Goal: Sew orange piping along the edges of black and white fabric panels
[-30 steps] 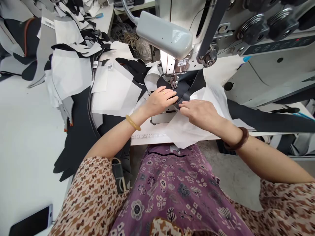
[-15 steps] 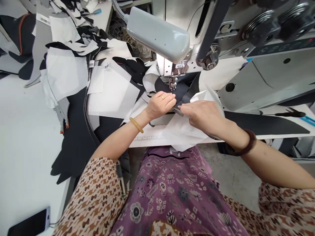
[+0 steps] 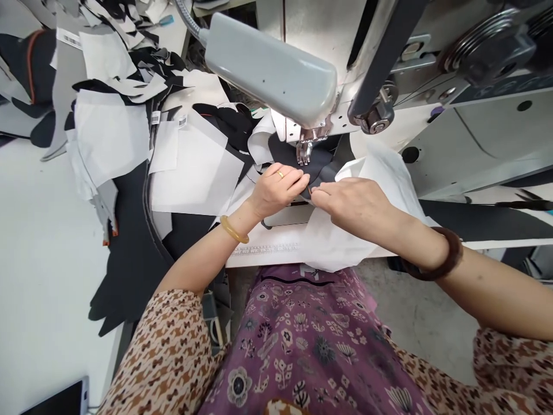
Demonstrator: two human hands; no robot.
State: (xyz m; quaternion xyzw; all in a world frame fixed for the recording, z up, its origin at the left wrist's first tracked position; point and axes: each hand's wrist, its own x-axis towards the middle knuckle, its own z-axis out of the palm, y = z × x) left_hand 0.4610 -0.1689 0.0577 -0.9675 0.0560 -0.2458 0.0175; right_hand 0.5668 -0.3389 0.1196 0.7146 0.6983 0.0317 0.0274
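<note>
Dark fabric [image 3: 317,160] lies under the presser foot [image 3: 304,153] of a sewing machine. Just in front of the foot, my left hand [image 3: 279,189] is closed on the near edge of this fabric, fingers pressed together. My right hand [image 3: 352,204] pinches the same edge a little to the right, so the fingertips of both hands almost meet. A thin orange-brown sliver shows between them; what it is I cannot tell. White sheet material [image 3: 341,245] hangs below and behind my right hand, over the table edge.
A grey lamp housing [image 3: 270,66] juts out close above the hands. White sheets [image 3: 196,167] and dark cut pieces [image 3: 125,253] pile up on the left. A phone [image 3: 58,399] lies at the lower left. A printed ruler [image 3: 268,249] runs along the front edge.
My hands remain at the fabric edge, the right fingertips now closer to the left ones. An orange-brown sliver has come into sight between them. The view has shifted slightly.
</note>
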